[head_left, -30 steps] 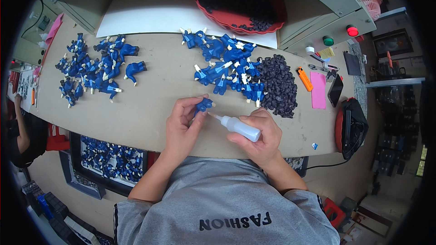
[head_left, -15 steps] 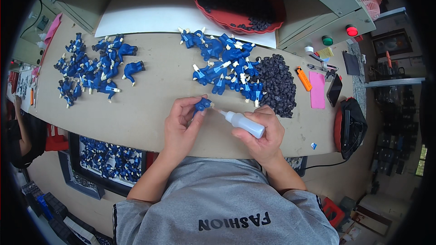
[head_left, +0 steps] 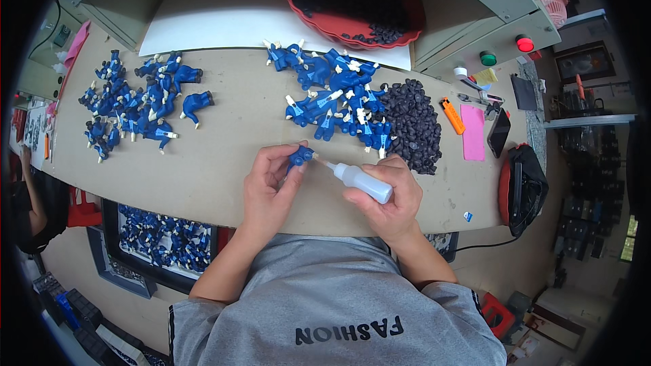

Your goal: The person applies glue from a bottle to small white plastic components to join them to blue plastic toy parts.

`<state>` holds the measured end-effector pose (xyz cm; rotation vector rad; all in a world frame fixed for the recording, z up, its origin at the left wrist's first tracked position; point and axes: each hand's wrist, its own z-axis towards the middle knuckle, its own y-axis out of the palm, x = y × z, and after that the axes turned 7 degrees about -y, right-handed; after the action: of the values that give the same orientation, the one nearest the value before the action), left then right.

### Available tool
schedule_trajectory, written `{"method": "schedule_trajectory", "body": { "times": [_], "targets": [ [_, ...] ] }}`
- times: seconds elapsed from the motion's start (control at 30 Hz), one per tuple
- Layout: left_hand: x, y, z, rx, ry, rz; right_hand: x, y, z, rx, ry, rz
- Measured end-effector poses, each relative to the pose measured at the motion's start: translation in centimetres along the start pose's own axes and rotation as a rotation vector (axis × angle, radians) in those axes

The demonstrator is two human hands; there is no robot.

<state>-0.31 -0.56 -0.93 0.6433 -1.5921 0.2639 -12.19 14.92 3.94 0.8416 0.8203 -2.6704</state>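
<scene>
Between thumb and fingers, my left hand (head_left: 272, 179) pinches a small blue figurine (head_left: 300, 156). My right hand (head_left: 393, 196) grips a translucent squeeze bottle (head_left: 365, 183), tilted so that its thin nozzle points left at the figurine's pale end. Nozzle and figurine meet or nearly meet; I cannot tell which. Beyond my hands lies a pile of blue figurines (head_left: 332, 88) with cream-coloured parts. Touching its right side is a heap of small dark pieces (head_left: 413, 125). Farther left, a second group of blue figurines (head_left: 132, 105) is spread out, some with dark ends.
A red scalloped basin (head_left: 386, 41) of dark pieces stands at the back. On the right are an orange cutter (head_left: 452, 116), a pink sheet (head_left: 474, 133), a phone (head_left: 499, 133) and a black bag (head_left: 525, 179). A tray (head_left: 108, 230) of figurines sits below the table's left edge. Another person's arm (head_left: 35, 196) shows far left.
The bottle's nozzle stays at the figurine's pale end, and both hands keep their holds. The whole view has shifted very slightly; nothing else visibly differs.
</scene>
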Motion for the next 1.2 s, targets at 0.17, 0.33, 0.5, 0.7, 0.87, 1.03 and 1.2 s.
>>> {"method": "schedule_trajectory", "body": {
  "times": [0.17, 0.33, 0.5, 0.7, 0.87, 1.03, 1.2],
  "targets": [
    [0.0, 0.0, 0.0, 0.004, -0.001, -0.001, 0.2, -0.1, -0.4, 0.01, 0.028, 0.0],
    [0.0, 0.0, 0.0, 0.013, 0.009, 0.003, -0.2, -0.3, -0.1, -0.012, 0.022, 0.031],
    [-0.1, 0.0, 0.1, 0.01, 0.016, -0.002, -0.1, -0.3, -0.1, -0.029, 0.019, 0.021],
    [0.2, 0.3, 0.0, 0.02, -0.008, -0.028, 1.0, -1.9, -1.7, 0.116, 0.222, 0.202],
    [0.6, 0.1, -0.3, 0.006, -0.027, 0.024, 2.4, -5.4, -2.2, 0.274, 0.661, 0.344],
    [0.6, 1.6, -1.3, -0.138, -0.108, -0.022, 3.7, -7.4, -4.2, 0.111, 0.768, 0.128],
    [0.0, 1.8, -1.2, -0.144, -0.067, 0.047, 3.4, -6.5, -3.3, -0.27, 0.395, -0.393]
  ]
}}
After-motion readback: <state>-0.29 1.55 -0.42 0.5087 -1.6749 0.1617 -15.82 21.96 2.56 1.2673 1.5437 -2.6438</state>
